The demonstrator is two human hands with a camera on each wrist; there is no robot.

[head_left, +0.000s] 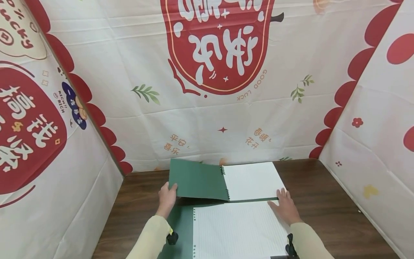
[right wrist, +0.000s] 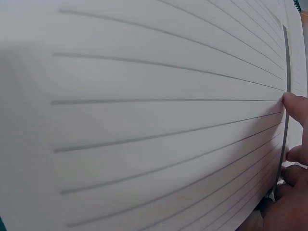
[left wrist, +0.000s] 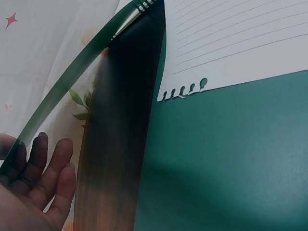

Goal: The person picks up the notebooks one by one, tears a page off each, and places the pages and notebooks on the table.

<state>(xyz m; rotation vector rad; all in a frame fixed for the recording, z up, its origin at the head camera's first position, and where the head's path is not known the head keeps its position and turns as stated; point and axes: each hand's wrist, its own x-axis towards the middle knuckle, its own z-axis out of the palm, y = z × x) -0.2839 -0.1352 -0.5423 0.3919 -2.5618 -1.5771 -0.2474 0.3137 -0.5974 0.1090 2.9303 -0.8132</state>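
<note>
A spiral notebook lies opened at the back of the table, its green cover (head_left: pixel 197 180) on the left and its white lined page (head_left: pixel 253 181) on the right. My left hand (head_left: pixel 167 197) pinches the cover's left edge, thumb on one side and fingers on the other; in the left wrist view the cover is lifted off the table. My right hand (head_left: pixel 286 208) rests at the lower right corner of the page, its thumb touching a lined sheet (head_left: pixel 239 230) nearer me. That sheet has punched holes along its left edge and lies on a green surface (head_left: pixel 181 230).
The brown wooden table (head_left: pixel 139 201) shows on both sides of the paper. A printed white cloth wall (head_left: pixel 207 122) stands right behind the notebook, with more cloth walls at left and right. A dark strip (head_left: pixel 279 257) shows at the bottom edge.
</note>
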